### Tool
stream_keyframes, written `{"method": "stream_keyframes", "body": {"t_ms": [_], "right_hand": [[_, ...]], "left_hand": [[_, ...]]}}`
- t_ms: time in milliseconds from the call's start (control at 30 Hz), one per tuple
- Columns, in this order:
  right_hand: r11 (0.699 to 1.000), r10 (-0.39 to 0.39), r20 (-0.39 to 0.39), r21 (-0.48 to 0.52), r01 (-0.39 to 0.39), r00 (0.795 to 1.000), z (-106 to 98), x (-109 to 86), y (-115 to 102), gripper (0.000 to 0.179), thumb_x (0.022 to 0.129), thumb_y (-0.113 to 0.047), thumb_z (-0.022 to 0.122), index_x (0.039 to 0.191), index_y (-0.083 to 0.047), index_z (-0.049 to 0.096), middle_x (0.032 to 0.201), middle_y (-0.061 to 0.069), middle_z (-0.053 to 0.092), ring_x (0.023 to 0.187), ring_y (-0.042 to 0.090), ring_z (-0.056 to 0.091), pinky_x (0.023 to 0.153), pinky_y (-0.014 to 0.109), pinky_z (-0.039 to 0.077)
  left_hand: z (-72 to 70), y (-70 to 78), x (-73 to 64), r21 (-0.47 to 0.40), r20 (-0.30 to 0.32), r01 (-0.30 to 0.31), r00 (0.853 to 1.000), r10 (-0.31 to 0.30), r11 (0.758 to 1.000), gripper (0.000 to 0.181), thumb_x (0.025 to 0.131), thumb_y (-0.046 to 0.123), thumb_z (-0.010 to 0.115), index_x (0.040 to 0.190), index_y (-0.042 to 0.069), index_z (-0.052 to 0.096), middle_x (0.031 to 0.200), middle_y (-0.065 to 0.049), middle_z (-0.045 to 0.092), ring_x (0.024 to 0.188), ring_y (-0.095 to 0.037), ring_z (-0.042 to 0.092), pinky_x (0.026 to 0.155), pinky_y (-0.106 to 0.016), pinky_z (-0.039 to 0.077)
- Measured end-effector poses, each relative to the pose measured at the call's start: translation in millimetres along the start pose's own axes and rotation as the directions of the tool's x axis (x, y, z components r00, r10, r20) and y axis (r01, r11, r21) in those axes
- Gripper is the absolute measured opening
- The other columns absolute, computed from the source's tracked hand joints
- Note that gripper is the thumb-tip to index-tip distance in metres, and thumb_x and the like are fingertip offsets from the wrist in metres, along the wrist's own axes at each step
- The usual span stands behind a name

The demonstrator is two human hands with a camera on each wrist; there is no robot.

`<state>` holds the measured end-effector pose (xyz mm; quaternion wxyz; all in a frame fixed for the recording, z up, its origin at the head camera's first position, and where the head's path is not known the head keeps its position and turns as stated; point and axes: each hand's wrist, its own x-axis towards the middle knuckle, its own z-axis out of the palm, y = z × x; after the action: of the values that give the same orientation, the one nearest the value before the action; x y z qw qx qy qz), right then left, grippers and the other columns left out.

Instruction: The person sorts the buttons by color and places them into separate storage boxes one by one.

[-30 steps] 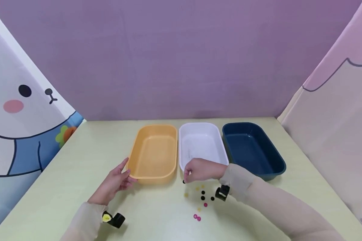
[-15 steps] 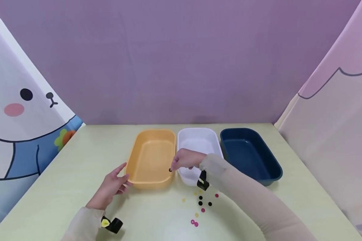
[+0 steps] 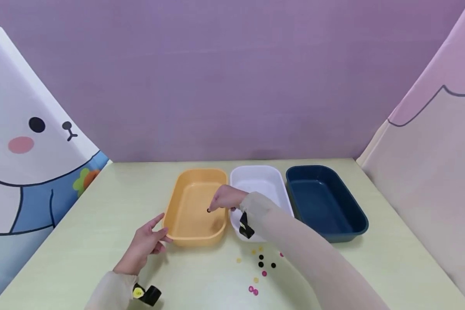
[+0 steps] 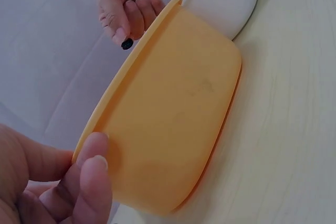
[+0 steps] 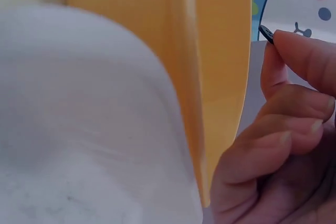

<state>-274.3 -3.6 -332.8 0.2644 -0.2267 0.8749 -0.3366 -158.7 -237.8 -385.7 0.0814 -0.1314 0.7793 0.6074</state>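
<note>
right fingers (image 5: 275,72) pinch a black button (image 5: 266,34) over the orange tray (image 3: 195,193), left fingers (image 4: 94,184) its rim (image 4: 134,57); yellow label (image 3: 138,292) unreadable.

Smooth, plastic-looking orange tray (image 3: 187,202)

"How is the left arm (image 3: 110,292) today?"

"It reaches out from the left. The left hand (image 3: 144,245) has its pointing finger (image 3: 153,220) stretched out, away from the thumb (image 3: 160,234). The other fingers bend in under, in a soft grip."

"And the right arm (image 3: 310,254)?"

"That one is long and leans way over to the left."

"What about the right hand (image 3: 227,197)?"

"Knuckles up, fingertips down! Thumb and pointing finger pinch, and the other three fingers curl in by the palm."
</note>
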Motion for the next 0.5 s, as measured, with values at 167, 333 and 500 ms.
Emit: {"method": "stream_keyframes", "body": {"t_ms": [167,333,500], "right_hand": [[1.0,0.022,0.008,0.003,-0.022,1.0,-6,4.1,-11,0.016,0.085,-0.015,0.071,0.082,0.001,0.072,0.049,-0.005,0.031,0.038,0.007,0.026,0.039,0.02,0.026],[0.999,0.049,0.036,0.014,-0.05,0.998,-10,13.1,-21,0.032,0.086,-0.017,0.07,0.059,-0.011,0.055,0.048,-0.005,0.028,0.04,0.008,0.025,0.04,0.02,0.027],[0.996,0.073,0.015,0.054,-0.074,0.997,-8,21.1,-28,0.047,0.084,-0.018,0.072,0.05,-0.016,0.04,0.048,-0.004,0.026,0.04,0.008,0.023,0.041,0.021,0.025]], "left_hand": [[2.1,1.1,-1.5,-0.003,-0.008,-0.017,1.0,0.017,1.0,0.059,0.099,0.009,0.049,0.15,0.0,0.022,0.066,0.001,0.066,0.045,-0.01,0.055,0.048,-0.022,0.04],[2.7,0.3,-3.2,0.003,-0.004,-0.002,1.0,0.002,1.0,0.059,0.099,0.01,0.049,0.151,0.001,0.021,0.066,0.001,0.066,0.046,-0.01,0.055,0.048,-0.023,0.04],[4.4,-0.6,-4.0,0.007,0.003,-0.002,1.0,0.002,1.0,0.059,0.099,0.01,0.048,0.151,0.002,0.021,0.067,0.001,0.066,0.046,-0.01,0.056,0.048,-0.022,0.04]]}}
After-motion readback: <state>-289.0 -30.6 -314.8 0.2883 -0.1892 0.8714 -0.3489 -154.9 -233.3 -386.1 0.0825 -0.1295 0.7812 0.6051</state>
